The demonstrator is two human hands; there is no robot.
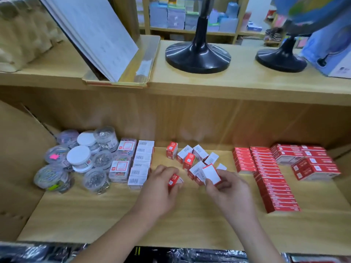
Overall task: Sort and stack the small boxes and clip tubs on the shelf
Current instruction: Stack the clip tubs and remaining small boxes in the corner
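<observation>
Pale wood grain over the shelf (pixel 98 215). At left, clear clip tubs (pixel 101 160) full of silver and mixed-colour clips, two lidded in white, one with a hot-pink sticker. Next right, a row of white boxes (pixel 141 164) striped with black barcodes. In the middle, loose small boxes (pixel 190 158) in red and white. A red box (pixel 173 180) in the left grip (pixel 161 188), a white-faced box (pixel 210 173) edged red in the right grip (pixel 228 188). At right, stacked red cartons (pixel 273 186) with white print.

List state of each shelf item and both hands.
left hand, grips red box
right hand, pinches white-faced box
loose boxes, scattered mid-shelf
barcode boxes, lined in a row
tubs, clustered at left
flat red boxes, packed in rows at right
</observation>
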